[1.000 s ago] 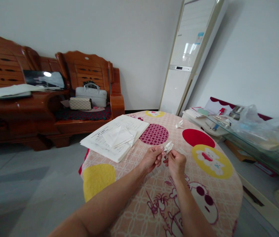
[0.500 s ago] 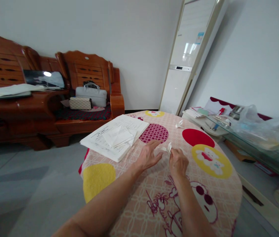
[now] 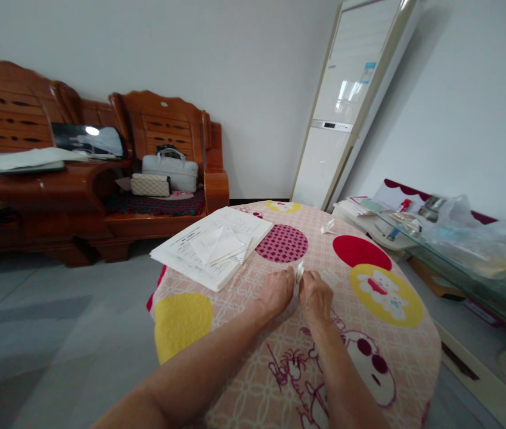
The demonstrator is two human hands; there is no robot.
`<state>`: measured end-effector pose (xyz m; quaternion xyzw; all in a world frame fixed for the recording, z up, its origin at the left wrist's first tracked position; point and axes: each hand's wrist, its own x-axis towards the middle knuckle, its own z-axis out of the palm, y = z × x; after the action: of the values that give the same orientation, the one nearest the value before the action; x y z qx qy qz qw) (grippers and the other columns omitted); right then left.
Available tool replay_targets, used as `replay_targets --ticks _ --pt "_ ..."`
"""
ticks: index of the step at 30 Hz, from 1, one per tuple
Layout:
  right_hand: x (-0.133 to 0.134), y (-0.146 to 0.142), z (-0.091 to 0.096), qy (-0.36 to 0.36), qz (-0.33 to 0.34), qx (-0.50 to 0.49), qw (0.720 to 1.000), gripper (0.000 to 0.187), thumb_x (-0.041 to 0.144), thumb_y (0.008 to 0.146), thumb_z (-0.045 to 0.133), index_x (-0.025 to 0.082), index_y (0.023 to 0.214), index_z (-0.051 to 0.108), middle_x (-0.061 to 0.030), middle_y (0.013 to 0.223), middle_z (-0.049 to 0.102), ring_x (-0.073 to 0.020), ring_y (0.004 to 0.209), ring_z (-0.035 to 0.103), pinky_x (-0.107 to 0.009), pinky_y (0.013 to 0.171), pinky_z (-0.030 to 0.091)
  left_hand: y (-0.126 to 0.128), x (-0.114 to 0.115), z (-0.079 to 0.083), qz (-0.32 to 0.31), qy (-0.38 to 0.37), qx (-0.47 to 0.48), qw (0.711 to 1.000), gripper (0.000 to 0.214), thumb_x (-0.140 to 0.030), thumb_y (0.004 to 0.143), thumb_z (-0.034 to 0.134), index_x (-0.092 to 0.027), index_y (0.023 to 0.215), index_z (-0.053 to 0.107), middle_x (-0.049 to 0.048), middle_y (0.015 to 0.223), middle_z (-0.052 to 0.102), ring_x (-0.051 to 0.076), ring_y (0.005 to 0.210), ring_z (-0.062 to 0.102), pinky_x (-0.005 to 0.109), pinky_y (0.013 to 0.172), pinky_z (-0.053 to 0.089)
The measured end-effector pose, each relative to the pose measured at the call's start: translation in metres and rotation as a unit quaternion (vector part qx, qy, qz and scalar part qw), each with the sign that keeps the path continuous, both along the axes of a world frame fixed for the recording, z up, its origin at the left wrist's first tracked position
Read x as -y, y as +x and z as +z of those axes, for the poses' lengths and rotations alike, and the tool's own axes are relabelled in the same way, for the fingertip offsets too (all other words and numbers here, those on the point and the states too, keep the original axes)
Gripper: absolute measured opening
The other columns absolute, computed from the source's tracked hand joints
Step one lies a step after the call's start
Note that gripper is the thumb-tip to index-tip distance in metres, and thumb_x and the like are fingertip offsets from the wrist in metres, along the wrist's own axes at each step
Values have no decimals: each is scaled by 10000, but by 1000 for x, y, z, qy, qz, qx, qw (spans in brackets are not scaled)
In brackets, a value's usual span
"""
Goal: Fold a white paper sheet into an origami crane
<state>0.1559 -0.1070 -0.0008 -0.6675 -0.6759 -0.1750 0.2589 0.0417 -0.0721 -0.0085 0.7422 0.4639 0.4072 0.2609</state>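
Note:
Between my two hands, just above the patterned tablecloth (image 3: 244, 333), is a small folded white paper figure (image 3: 300, 271), partly hidden by the fingers. My left hand (image 3: 278, 292) is closed with its fingertips on the figure's left side. My right hand (image 3: 315, 294) pinches it from the right. Farther back on the cloth stands another folded paper figure (image 3: 327, 226), which looks like a paper crane. To the left of my hands lies a stack of printed papers (image 3: 190, 259), with square white paper sheets (image 3: 220, 243) on top.
A glass shelf (image 3: 467, 262) with plastic bags (image 3: 453, 223) and papers stands close to the table's right side. Behind are a wooden armchair (image 3: 161, 125) with bags on its seat and a tall white air conditioner (image 3: 324, 143).
My left hand, spread beside the paper figure before, has closed its fingers onto it. The right hand has shifted slightly left with the figure. The view has turned a little.

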Motion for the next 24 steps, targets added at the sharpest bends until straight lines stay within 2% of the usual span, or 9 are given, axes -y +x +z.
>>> replay_targets --ticks 6,15,19,24 --pt "0 -4 -1 -24 -14 -11 1000 224 90 895 472 134 803 671 -72 721 676 -147 581 563 -268 543 258 4 -2 -8 5 -26 -4 1000 131 -143 820 515 -202 709 478 33 620 472 225 664 534 312 683 386" --pt "-1 -8 -2 0 20 -128 992 314 169 891 386 124 740 658 -78 601 647 -146 513 498 -271 536 245 10 0 -24 -17 -18 65 998 41 -192 809 530 -204 770 523 18 641 427 200 668 442 297 673 350" --pt "-1 -8 -1 9 25 -154 988 334 180 889 349 129 743 646 -62 563 615 -142 487 465 -270 524 238 9 0 -19 -35 -12 81 996 24 -204 785 568 -197 798 549 26 657 479 184 628 434 281 619 318" --pt "-2 -8 0 7 45 -175 983 329 141 868 331 149 719 625 -33 536 568 -143 490 457 -269 523 238 10 3 -4 -41 -5 82 996 39 -179 797 556 -190 760 560 30 625 539 155 555 449 264 551 269"
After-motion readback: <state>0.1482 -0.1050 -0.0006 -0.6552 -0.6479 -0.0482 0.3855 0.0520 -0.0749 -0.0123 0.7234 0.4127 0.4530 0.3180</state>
